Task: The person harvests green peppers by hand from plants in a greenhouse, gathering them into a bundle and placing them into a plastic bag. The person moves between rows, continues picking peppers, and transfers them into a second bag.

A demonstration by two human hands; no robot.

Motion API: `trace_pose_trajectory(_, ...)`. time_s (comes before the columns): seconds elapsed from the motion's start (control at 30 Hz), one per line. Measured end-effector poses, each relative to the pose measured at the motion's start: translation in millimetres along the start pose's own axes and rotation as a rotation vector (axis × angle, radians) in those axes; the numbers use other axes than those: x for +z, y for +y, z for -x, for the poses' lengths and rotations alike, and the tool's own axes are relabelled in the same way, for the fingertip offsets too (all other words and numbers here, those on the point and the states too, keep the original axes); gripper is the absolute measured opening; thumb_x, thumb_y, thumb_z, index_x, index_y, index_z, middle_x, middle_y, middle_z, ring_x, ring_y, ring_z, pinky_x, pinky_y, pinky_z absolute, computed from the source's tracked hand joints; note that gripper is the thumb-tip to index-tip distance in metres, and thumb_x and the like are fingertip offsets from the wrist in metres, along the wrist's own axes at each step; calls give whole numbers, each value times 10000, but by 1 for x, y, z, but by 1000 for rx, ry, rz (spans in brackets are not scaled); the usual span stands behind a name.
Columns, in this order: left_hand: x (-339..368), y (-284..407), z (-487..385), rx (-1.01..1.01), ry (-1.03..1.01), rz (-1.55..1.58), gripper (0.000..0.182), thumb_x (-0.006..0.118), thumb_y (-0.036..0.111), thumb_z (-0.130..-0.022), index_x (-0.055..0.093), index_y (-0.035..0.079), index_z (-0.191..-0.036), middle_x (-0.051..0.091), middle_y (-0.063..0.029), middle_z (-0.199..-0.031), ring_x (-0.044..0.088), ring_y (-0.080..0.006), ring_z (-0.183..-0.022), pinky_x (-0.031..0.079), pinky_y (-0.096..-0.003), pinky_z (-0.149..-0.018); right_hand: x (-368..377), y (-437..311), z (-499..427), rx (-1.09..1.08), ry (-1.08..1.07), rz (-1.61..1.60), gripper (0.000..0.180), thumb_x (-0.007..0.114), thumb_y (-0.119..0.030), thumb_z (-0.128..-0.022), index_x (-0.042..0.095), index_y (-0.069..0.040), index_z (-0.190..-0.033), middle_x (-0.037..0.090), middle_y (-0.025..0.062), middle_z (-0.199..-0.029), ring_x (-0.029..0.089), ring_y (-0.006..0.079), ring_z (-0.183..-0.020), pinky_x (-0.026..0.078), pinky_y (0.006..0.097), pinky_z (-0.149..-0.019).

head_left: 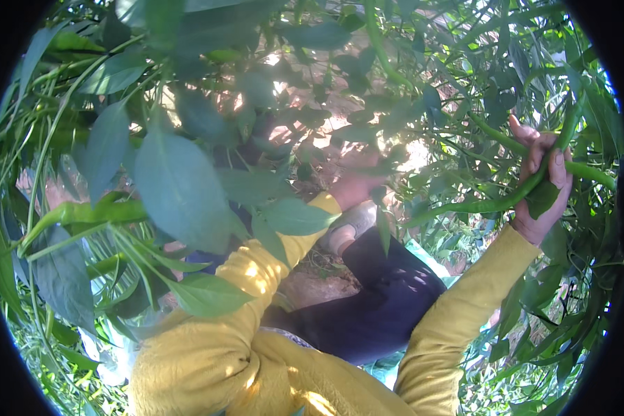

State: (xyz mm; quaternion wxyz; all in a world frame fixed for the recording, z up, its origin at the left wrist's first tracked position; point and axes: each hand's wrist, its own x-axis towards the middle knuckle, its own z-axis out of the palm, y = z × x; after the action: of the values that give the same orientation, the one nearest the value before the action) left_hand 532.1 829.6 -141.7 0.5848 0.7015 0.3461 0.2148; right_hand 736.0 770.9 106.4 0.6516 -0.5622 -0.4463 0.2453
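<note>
At the right, my right hand (pixel 543 182) is raised among pepper plants, its fingers closed around long green chili peppers (pixel 491 204). One pepper runs down to the left from the fingers, and another green pepper (pixel 592 174) sticks out to the right of the hand. A leaf lies against the palm. My left hand (pixel 356 187) reaches forward in the middle, blurred and partly behind leaves; its fingers and anything in them cannot be made out. More green peppers (pixel 96 212) hang close by at the left, and one long pepper (pixel 379 47) hangs at the top.
Large pepper leaves (pixel 179 187) hang close in front at the left. Dense plants stand on both sides of the soil (pixel 317 286). My bent leg in dark trousers (pixel 374 307) and a shoe (pixel 359 221) are below. Pale green plastic sheeting (pixel 429 260) lies beside the leg.
</note>
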Motion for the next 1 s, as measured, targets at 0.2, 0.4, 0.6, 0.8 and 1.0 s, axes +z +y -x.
trace_pose_trajectory(0.2, 0, -2, -3, 14, 83, -111, 378, 638, 343, -797, 631, 35, -1016, 639, -167, -899, 607, -324, -836, 471, -412, -772, 7, -4, 4, 5, -21, 32, 293, 570, -287, -897, 541, -2, -959, 413, 45, -600, 616, 334, -899, 316, 573, -1030)
trace_pose_trajectory(0.4, 13, -15, -3, 7, -36, 126, 364, 642, 309, -818, 647, 38, -1062, 657, -153, -931, 625, -282, -843, 478, -381, -785, 3, -5, 6, -7, 16, -24, 283, 596, -255, -884, 551, 18, -941, 416, 39, -645, 550, 203, -736, 385, 474, -987)
trace_pose_trajectory(0.6, 29, -6, -6, -182, -359, -115, 382, 631, 282, -841, 607, 24, -1121, 649, -151, -981, 623, -282, -865, 477, -373, -797, 6, -6, 6, -1, -7, -44, 280, 595, -238, -882, 555, 31, -950, 431, 39, -666, 469, 154, -617, 379, 494, -1003)
trace_pose_trajectory(0.8, 27, 2, 35, -127, -236, 203, 421, 622, 291, -861, 582, 9, -1170, 653, -119, -1012, 615, -262, -861, 471, -348, -812, 6, -3, 7, -25, -19, -55, 234, 567, -206, -889, 557, 16, -962, 477, 54, -647, 548, 192, -700, 392, 482, -986)
trace_pose_trajectory(1.0, 8, 19, 49, -5, -12, -197, 327, 562, 241, -808, 626, 35, -1053, 593, -232, -758, 609, -354, -718, 480, -396, -674, 12, -2, 5, 7, -59, -53, 232, 584, -218, -878, 535, -12, -972, 651, 208, -901, 616, 265, -947, 386, 441, -998)
